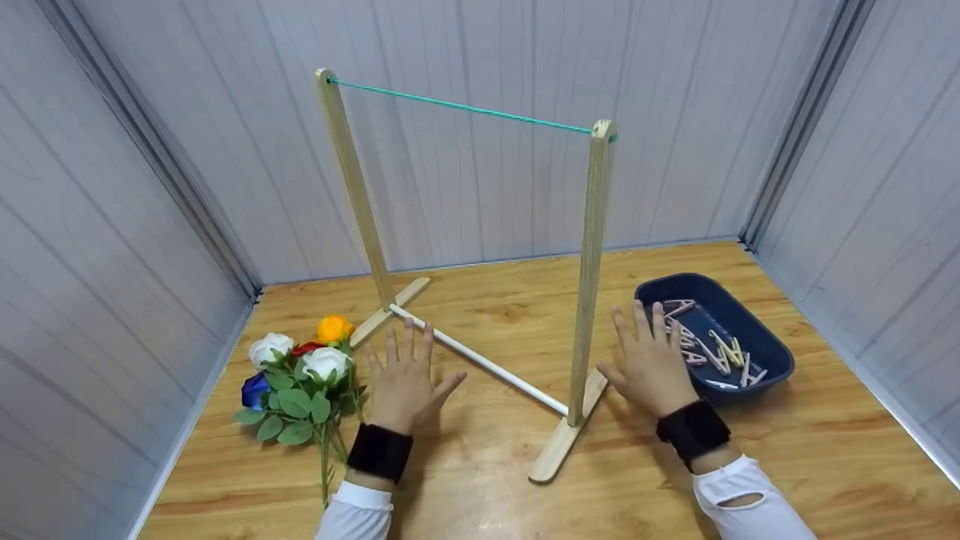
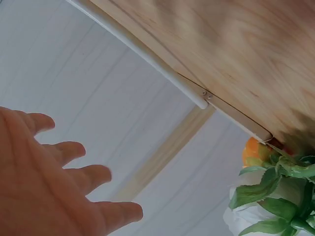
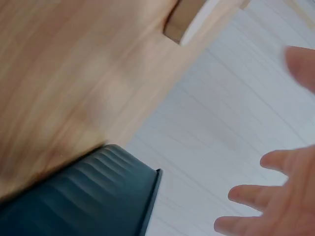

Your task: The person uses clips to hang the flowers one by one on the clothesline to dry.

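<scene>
My left hand point(image 1: 405, 382) is held with its fingers spread, between the flowers and the wooden stand, holding nothing. On its left lies a bunch of artificial roses point(image 1: 296, 394) in white, orange, red and blue with green leaves. My right hand point(image 1: 651, 364), fingers also spread and holding nothing, is beside the dark blue basin point(image 1: 776, 367), overlapping its left rim in the head view. Several clothespins point(image 1: 724, 349) lie in the basin. Between the hands stands a wooden frame point(image 1: 590, 277) with a green cord point(image 1: 465, 107) strung across its top.
A white rod point(image 1: 480, 360) joins the two posts low down, and flat wooden feet point(image 1: 551, 457) carry them. The wooden table point(image 1: 480, 465) is bounded by pale panelled walls point(image 1: 487, 187) at the back and both sides.
</scene>
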A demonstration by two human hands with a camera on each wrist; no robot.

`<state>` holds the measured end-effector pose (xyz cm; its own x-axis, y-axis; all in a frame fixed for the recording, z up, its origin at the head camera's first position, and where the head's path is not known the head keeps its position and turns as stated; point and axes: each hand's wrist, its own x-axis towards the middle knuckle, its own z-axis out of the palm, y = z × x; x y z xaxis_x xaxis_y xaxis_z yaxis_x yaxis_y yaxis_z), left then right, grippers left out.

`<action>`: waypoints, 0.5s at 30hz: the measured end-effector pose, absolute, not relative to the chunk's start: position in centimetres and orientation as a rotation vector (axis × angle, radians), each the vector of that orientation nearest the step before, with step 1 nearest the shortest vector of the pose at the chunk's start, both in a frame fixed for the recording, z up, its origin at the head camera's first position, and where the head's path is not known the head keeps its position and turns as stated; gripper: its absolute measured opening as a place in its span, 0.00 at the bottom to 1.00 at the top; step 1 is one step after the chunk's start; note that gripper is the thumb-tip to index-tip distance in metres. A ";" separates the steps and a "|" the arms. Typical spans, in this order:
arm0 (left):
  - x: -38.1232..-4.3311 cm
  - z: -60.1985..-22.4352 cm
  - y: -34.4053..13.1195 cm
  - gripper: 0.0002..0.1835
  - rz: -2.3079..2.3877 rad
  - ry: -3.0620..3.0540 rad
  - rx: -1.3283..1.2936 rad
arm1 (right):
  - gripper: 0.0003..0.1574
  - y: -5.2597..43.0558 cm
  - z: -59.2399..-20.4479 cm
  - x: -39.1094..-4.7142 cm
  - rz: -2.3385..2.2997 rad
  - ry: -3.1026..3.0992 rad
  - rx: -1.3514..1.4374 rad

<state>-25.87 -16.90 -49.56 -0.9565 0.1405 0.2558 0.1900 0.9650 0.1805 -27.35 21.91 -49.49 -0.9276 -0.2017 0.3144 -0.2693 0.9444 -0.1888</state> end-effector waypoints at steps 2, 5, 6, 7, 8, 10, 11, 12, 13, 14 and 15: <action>-25.9 -49.2 -17.0 0.52 -0.368 -2.887 -0.220 | 0.59 21.8 -49.3 -27.1 0.380 -2.764 0.374; -26.0 -48.6 -17.4 0.49 -0.443 -2.878 -0.207 | 0.58 21.6 -48.9 -26.5 0.508 -2.722 0.425; -26.0 -48.4 -17.6 0.48 -0.459 -2.859 -0.214 | 0.57 21.5 -48.7 -26.3 0.556 -2.712 0.443; -26.1 -48.1 -17.8 0.47 -0.468 -2.841 -0.219 | 0.56 21.4 -48.5 -26.0 0.601 -2.700 0.465; -26.2 -47.9 -18.0 0.46 -0.477 -2.817 -0.227 | 0.56 21.3 -48.3 -25.8 0.645 -2.695 0.486; -26.7 -47.4 -18.5 0.44 -0.489 -2.774 -0.231 | 0.55 21.1 -47.9 -25.4 0.730 -2.697 0.531; -26.9 -47.2 -18.7 0.43 -0.505 -2.757 -0.229 | 0.55 21.0 -47.7 -25.2 0.773 -2.704 0.558; -27.3 -47.0 -19.0 0.43 -0.524 -2.744 -0.223 | 0.55 20.9 -47.5 -25.0 0.820 -2.720 0.583; -27.6 -46.7 -19.3 0.42 -0.547 -2.739 -0.213 | 0.54 20.8 -47.3 -24.8 0.874 -2.736 0.614; -28.0 -46.5 -19.5 0.42 -0.575 -2.735 -0.200 | 0.54 20.6 -47.2 -24.7 0.938 -2.755 0.638; -28.4 -46.3 -19.8 0.41 -0.606 -2.733 -0.184 | 0.53 20.4 -47.1 -24.5 1.009 -2.769 0.665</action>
